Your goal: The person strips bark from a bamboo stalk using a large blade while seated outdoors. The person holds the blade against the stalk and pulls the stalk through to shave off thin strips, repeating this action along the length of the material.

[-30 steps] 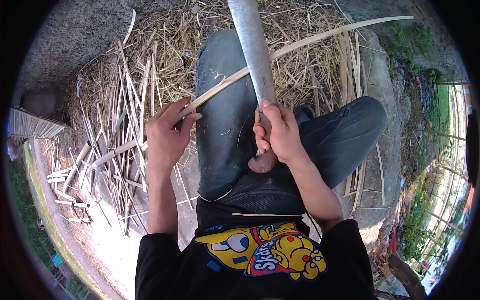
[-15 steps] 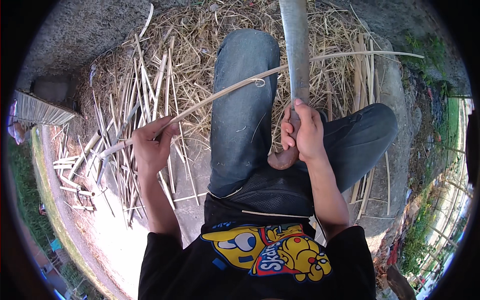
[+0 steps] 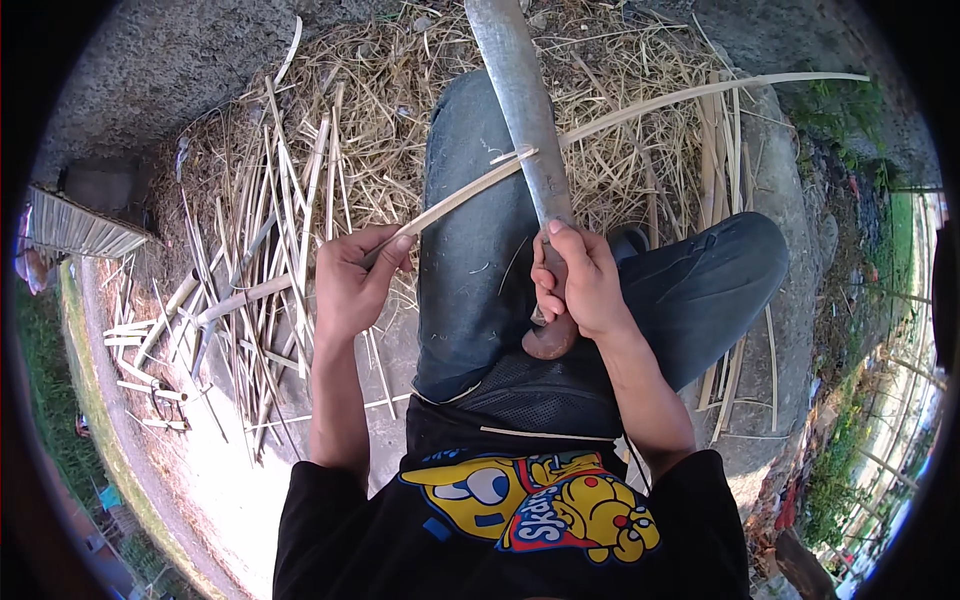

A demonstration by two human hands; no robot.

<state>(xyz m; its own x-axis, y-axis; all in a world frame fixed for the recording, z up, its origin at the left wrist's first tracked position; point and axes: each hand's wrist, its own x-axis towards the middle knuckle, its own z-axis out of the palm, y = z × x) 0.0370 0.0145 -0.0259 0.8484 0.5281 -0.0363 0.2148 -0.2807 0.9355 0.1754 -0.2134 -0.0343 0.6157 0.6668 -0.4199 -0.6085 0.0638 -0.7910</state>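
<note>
Between thumb and fingers, my left hand (image 3: 358, 278) pinches a long pale bamboo strip (image 3: 452, 203). The strip slants up to the right over my raised knee and on past the blade, with its far end at the upper right. My right hand (image 3: 585, 280) is wrapped around the brown hooked handle of a machete (image 3: 520, 110). The long grey blade points away from me and crosses the strip above the knee. Beside the blade's edge, a small shaving (image 3: 514, 156) stands up off the strip.
A heap of split bamboo strips (image 3: 290, 200) lies on the left, with a thicker bamboo pole (image 3: 245, 298) among them. More strips (image 3: 715, 160) lie at the right. Curly shavings (image 3: 390, 130) cover the ground ahead, up to a rough grey wall (image 3: 210, 70).
My left hand has moved right, towards the knee, with the strip. The machete's blade has swung left and my right hand has come slightly left and nearer. The earlier curl on the strip looks different.
</note>
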